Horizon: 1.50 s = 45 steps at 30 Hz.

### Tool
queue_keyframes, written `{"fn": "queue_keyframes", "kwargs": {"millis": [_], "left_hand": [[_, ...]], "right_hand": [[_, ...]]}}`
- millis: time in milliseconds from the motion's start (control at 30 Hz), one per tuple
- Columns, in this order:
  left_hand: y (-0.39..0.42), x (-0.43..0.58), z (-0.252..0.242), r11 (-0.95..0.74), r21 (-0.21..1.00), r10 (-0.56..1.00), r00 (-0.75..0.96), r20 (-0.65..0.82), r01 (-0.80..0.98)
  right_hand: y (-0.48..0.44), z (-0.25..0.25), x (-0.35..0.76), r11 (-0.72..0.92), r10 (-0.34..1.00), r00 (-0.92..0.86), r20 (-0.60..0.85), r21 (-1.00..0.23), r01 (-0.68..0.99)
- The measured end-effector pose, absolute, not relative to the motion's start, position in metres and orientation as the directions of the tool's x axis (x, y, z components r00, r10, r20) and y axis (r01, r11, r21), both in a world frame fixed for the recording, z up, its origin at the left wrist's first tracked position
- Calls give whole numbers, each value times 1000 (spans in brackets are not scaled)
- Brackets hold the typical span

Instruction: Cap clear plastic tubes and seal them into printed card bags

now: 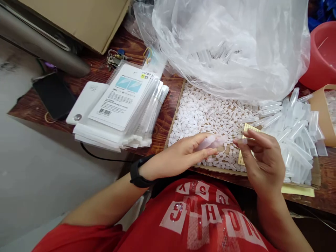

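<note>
My left hand point(183, 150) is closed around some translucent, whitish plastic pieces point(208, 141), which stick out past the thumb and fingers. Just to its right, the thumb and bent fingers of my right hand point(265, 157) pinch a small translucent piece point(244, 141), too small to name. A yellow sheet with rows of small marks point(246, 128) shows behind that hand; whether it is held or lies there I cannot tell. Both hands are over a shallow cardboard tray point(183, 87) spread with small white plastic pieces point(204, 115).
Clear plastic tubes point(296, 143) are heaped at the right. Behind the tray is a big clear plastic bag point(236, 28) with more tubes inside. A red bowl point(324, 56) stands back right. Stacked packaged cards point(120, 101), keys point(115, 59) and a black phone-like object point(54, 94) lie left.
</note>
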<state>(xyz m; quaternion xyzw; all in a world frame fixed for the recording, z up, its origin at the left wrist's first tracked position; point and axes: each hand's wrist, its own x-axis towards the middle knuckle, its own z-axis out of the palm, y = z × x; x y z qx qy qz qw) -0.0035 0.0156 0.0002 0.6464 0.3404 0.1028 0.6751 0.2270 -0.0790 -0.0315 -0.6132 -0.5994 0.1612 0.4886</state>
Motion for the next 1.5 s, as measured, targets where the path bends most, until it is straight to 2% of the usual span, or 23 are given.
{"fn": "queue_keyframes", "kwargs": {"millis": [67,233,300,400,467,533,600,633,767,867,1000,1300,1400,1500], "left_hand": [[12,-6,2,18,941,593,755,-282,337],[7,-7,2,-158,944,570,807,-152,289],[5,-5,1,-190,948,561,820,-109,256],[5,-2,-1,-194,950,555,826,-101,246],[7,1,-3,-167,942,578,803,-145,291],[9,2,-5,-140,923,629,752,-197,358],[12,1,-5,-121,909,681,699,-217,400],[13,0,-6,-111,909,698,683,-217,402],[13,-3,-7,-60,920,699,675,-237,386],[10,-3,-7,-48,909,688,673,-271,414],[7,-6,-4,-46,915,693,673,-259,400],[5,-11,0,-12,929,689,676,-260,370],[5,-12,-1,-29,928,681,687,-254,372],[5,-14,-2,-51,916,672,692,-263,398]], "right_hand": [[-82,-27,228,222,895,214,392,-806,549],[-87,-4,237,408,907,-161,389,-721,560],[-87,1,240,431,902,-224,369,-733,527],[-85,0,239,362,931,-196,307,-836,412],[-81,-6,238,272,962,-103,252,-900,340],[-76,-9,241,204,973,24,228,-909,363],[-72,-9,246,194,966,60,253,-854,482],[-72,-8,250,212,966,10,259,-811,545],[-75,-3,258,353,919,-381,100,-637,685],[-75,-9,255,439,860,-509,-5,-499,747],[-68,-19,246,483,834,-549,-52,-410,774],[-59,-30,230,529,835,-547,59,-358,769],[-61,-29,233,442,887,-452,90,-443,780],[-64,-24,241,287,953,-276,123,-655,699]]}}
